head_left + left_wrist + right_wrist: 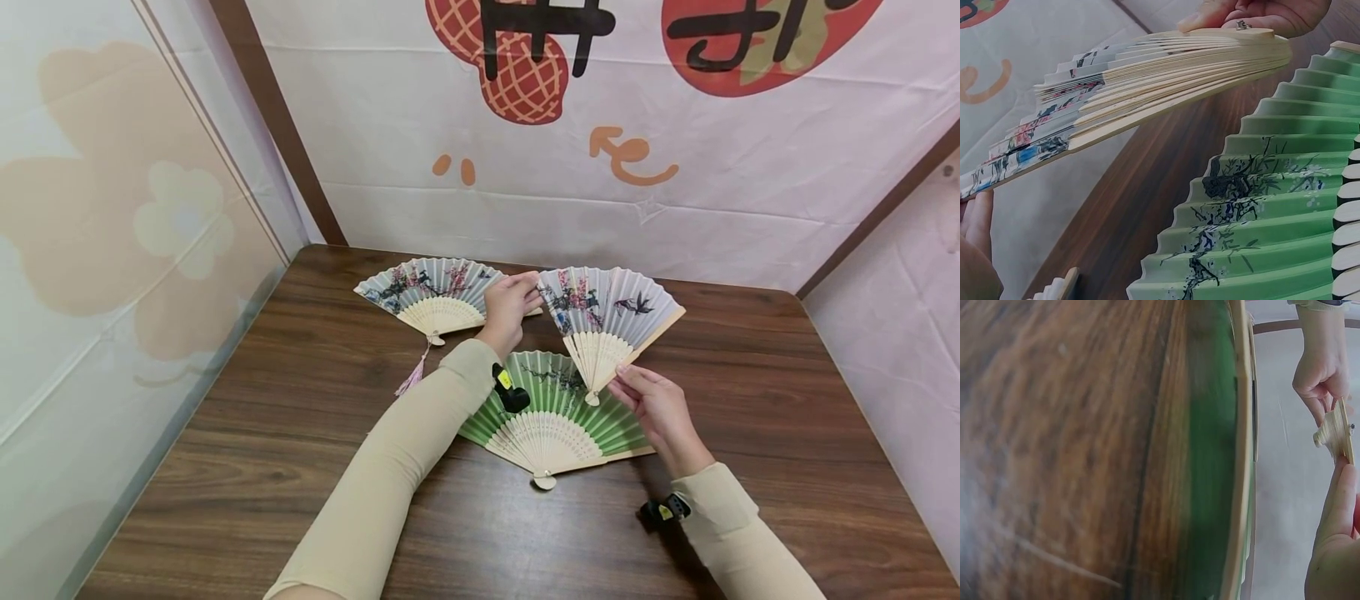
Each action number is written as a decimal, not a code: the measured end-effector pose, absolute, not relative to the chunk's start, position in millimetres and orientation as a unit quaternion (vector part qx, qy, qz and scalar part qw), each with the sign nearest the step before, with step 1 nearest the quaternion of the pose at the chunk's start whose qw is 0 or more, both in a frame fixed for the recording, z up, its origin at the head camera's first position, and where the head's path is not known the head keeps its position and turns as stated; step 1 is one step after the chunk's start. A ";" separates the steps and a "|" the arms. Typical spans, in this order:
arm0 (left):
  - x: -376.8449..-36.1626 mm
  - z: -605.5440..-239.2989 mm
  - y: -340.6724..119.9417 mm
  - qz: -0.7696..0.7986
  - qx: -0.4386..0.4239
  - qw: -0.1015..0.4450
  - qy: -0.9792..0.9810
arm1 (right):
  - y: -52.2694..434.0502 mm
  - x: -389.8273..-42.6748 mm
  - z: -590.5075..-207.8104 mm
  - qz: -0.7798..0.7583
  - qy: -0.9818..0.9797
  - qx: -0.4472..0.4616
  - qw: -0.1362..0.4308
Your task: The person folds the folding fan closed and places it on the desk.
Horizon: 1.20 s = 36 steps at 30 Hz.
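Note:
Both hands hold up a partly spread white folding fan (615,304) with pink blossoms and a dark bird, tilted above the table. My left hand (508,312) has its fingertips at the leaf's left edge, pinching it. The right hand (660,408) grips the pale ribs low on the right side, close to the pivot, thumb in front. Seen from the left wrist, the ribs (1185,69) are bunched unevenly between the hands. Below lies a green folding fan (555,392), spread wide, its left part hidden by my left wrist.
At the back left lies another spread fan (431,287), grey-white with blossoms, a pink tassel (411,377) hanging from its pivot; my left hand overlaps its right end. The brown wooden table (262,467) meets printed cloth walls (390,125) at the back and sides.

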<state>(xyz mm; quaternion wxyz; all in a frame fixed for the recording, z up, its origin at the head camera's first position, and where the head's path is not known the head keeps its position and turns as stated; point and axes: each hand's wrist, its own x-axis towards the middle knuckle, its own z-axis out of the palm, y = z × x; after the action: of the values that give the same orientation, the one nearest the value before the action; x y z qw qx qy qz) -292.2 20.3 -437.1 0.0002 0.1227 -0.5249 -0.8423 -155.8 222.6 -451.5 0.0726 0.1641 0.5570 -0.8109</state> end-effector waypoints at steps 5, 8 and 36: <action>-291.8 -437.1 19.2 -0.841 0.128 -0.002 -0.526 | 221.1 -155.6 -451.2 -0.809 0.559 0.165 0.075; -291.8 -439.1 18.6 -0.841 0.125 0.000 -0.527 | 220.8 -155.5 -450.9 -0.810 0.557 0.166 0.076; -289.8 -434.8 21.4 -0.834 0.117 -0.010 -0.540 | 220.7 -152.6 -448.1 -0.812 0.559 0.149 0.082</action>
<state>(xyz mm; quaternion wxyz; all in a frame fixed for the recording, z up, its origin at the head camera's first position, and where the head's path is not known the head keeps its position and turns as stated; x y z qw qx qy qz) -289.8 21.4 -434.8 -0.0099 0.1166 -0.5396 -0.8338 -152.6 220.7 -448.1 0.0818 0.1490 0.5586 -0.8118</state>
